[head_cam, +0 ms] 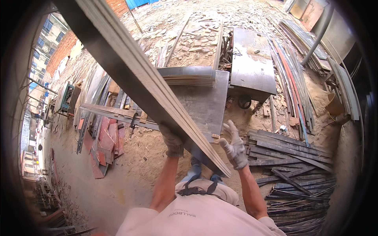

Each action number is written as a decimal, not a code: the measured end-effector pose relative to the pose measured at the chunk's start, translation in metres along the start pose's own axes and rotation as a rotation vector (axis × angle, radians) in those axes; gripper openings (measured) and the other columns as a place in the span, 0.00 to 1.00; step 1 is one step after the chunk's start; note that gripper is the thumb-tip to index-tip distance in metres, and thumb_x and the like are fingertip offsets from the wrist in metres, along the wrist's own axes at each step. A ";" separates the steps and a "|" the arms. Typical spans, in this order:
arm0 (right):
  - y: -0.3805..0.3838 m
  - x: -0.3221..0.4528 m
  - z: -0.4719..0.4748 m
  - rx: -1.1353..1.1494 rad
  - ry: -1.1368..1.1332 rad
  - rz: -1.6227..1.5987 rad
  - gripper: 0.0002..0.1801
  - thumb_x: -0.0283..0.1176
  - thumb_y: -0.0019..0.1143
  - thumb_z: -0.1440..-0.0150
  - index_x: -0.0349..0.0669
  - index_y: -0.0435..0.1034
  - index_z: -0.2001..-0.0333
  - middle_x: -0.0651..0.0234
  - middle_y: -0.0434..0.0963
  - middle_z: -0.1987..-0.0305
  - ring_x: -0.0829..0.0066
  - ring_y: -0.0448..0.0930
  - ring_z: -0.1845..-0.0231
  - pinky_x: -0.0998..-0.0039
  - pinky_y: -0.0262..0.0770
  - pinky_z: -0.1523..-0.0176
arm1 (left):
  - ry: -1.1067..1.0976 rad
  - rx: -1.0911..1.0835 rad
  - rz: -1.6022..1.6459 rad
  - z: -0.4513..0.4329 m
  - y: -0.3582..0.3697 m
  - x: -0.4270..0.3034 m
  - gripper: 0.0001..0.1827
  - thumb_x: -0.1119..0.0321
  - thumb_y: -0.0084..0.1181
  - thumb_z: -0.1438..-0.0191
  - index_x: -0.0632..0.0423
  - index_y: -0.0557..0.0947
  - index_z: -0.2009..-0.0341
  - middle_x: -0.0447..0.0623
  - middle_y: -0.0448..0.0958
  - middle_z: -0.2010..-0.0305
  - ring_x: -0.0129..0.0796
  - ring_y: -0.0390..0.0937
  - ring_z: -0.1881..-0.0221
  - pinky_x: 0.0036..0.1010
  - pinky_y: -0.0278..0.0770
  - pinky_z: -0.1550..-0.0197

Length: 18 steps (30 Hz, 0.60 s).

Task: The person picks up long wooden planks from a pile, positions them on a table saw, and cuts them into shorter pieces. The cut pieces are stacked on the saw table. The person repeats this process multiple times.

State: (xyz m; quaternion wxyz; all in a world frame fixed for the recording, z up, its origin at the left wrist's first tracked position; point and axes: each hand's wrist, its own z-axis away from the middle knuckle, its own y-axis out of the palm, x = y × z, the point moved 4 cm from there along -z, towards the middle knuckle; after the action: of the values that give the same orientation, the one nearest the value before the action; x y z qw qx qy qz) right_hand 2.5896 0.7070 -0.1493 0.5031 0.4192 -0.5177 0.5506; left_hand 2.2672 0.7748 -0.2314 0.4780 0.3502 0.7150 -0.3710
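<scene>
A stack of long, dark-faced plywood strips (169,101) slants across my view from upper left down toward my waist, its pale layered edges facing right. My left hand (172,141), in a knitted work glove, grips its dark lower side near the close end. On the other side, my gloved right hand (234,147) is held up with fingers spread and holds nothing. Beyond the strips lies a flat metal work table (203,103), partly hidden by them. Several more cut plywood strips (189,77) are stacked at its far end.
A long rail (118,113) with a black clamp (133,121) juts left from the table. Reddish board offcuts (107,141) lie left; dark strips (286,150) are heaped right. Behind stands a metal-topped machine (251,67) with a handwheel (244,101). Wood scraps (192,41) cover the ground beyond.
</scene>
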 end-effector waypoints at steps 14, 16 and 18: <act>-0.020 0.087 -0.020 -0.484 -0.355 -0.941 0.37 0.53 0.59 0.26 0.37 0.66 0.27 0.60 0.79 0.32 0.62 0.81 0.34 0.53 0.78 0.29 | 0.244 0.906 -0.402 -0.017 0.083 -0.215 0.48 0.16 0.56 0.42 0.58 0.85 0.58 0.63 0.86 0.64 0.57 0.88 0.64 0.48 0.84 0.62; -0.041 0.074 -0.017 -0.548 -0.350 -1.070 0.36 0.55 0.55 0.24 0.37 0.67 0.27 0.58 0.80 0.33 0.59 0.82 0.36 0.51 0.80 0.30 | 0.261 1.033 -0.392 -0.019 0.100 -0.234 0.48 0.18 0.58 0.41 0.61 0.84 0.59 0.63 0.85 0.65 0.57 0.89 0.61 0.48 0.85 0.57; -0.075 0.040 -0.005 -0.442 -0.355 -1.118 0.37 0.54 0.48 0.22 0.38 0.63 0.23 0.55 0.76 0.27 0.55 0.78 0.30 0.48 0.74 0.24 | 0.320 1.219 -0.447 -0.016 0.116 -0.226 0.47 0.20 0.58 0.40 0.60 0.83 0.51 0.63 0.85 0.57 0.56 0.87 0.53 0.46 0.85 0.51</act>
State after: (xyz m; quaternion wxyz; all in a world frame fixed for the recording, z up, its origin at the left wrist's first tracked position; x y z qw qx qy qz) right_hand 2.6579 0.7136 -0.0998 0.6961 0.5977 -0.3977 0.0060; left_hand 2.4268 0.8108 -0.0364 -0.0059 0.4517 0.4950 -0.7422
